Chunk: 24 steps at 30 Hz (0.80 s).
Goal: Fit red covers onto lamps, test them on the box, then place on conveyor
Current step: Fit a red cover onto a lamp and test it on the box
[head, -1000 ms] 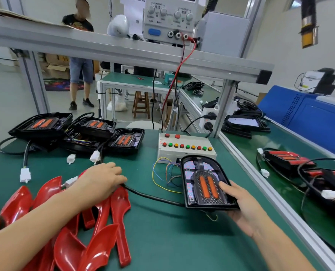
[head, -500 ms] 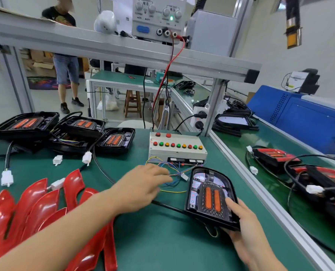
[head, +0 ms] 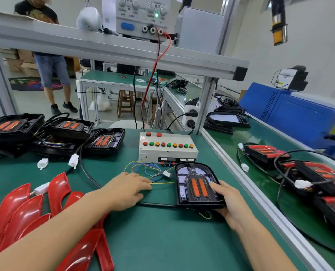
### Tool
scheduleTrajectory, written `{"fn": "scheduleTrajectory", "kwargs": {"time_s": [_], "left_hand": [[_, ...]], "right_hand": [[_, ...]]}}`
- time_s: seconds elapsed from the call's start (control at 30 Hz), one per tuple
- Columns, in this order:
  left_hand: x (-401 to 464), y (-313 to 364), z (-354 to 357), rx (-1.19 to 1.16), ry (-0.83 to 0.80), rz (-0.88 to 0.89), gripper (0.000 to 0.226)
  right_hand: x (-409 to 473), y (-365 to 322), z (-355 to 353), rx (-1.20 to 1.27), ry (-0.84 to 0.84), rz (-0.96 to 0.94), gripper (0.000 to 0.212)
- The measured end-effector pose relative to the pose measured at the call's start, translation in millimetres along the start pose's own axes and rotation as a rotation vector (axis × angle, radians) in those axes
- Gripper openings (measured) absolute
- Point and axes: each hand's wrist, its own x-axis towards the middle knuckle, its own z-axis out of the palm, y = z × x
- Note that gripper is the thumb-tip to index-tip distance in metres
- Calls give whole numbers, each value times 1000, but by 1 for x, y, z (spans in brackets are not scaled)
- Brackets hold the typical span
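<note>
- Right hand (head: 228, 204) grips the near right corner of the uncovered lamp (head: 197, 185), thumb on top, fingers curled beneath; the lamp lies on the green counter (head: 162, 241) just in front of the test box (head: 167, 148).
- Left hand (head: 126, 189) lies palm down, fingers relaxed, fingertips at the thin coloured wires (head: 149, 171), over the black cable (head: 88, 173).
- Red covers (head: 24, 214) piled under the left forearm.
- More open lamps (head: 61, 132) stacked far left.
- Covered lamps (head: 307, 173) with looping cables crowd the conveyor (head: 260, 137) at right.
</note>
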Motion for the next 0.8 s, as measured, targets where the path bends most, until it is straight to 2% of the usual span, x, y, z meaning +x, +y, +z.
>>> {"fn": "scheduleTrajectory", "kwargs": {"time_s": [0.1, 0.17, 0.27, 0.33, 0.4, 0.47, 0.57, 0.67, 0.8], "left_hand": [[4, -1, -6, -156, 187, -56, 28], [10, -1, -10, -187, 256, -92, 27], [23, 2, -11, -130, 256, -96, 39], [32, 3, -12, -97, 319, -145, 48], [40, 2, -14, -79, 386, -236, 54], [47, 0, -14, -22, 368, -317, 57], [56, -1, -11, 43, 250, -406, 60], [59, -2, -7, 29, 187, -457, 61], [58, 2, -5, -117, 229, -461, 63]], "right_hand": [[4, -1, -1, -45, -8, 8, 18], [8, -3, -3, -103, 0, 14, 19], [14, -10, -6, -191, -15, 22, 18], [18, -14, -2, -264, -13, -1, 21], [24, -20, 5, -431, 31, -67, 37], [34, -28, 13, -718, 70, -137, 61], [47, -42, 31, -1087, 22, -177, 62], [58, -51, 55, -1156, -32, -150, 56], [76, -48, 72, -1197, 90, -133, 51]]}}
